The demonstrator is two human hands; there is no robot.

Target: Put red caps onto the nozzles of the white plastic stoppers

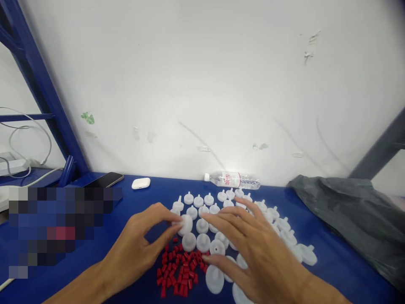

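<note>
Between thumb and fingertips, my left hand (136, 240) pinches a white round plastic cap (187, 225), tilted on its side above the blue table. My right hand (257, 245) hovers palm down over the white pieces, its fingers spread and thumb apart, with nothing seen in it. Around both hands stand many white nozzle caps (203, 243), discs with a thin spout pointing up; my right hand covers some of them. A loose heap of small red plastic tubes (183, 270) lies between my hands, close to the near edge of the view.
Along the wall lies a clear plastic bottle (232, 180) on its side. A white earphone case (141, 183) and a dark phone (106, 179) are at the back left. A dark grey plastic bag (344, 215) spreads over the right side, and blue frame posts (47, 80) rise at left.
</note>
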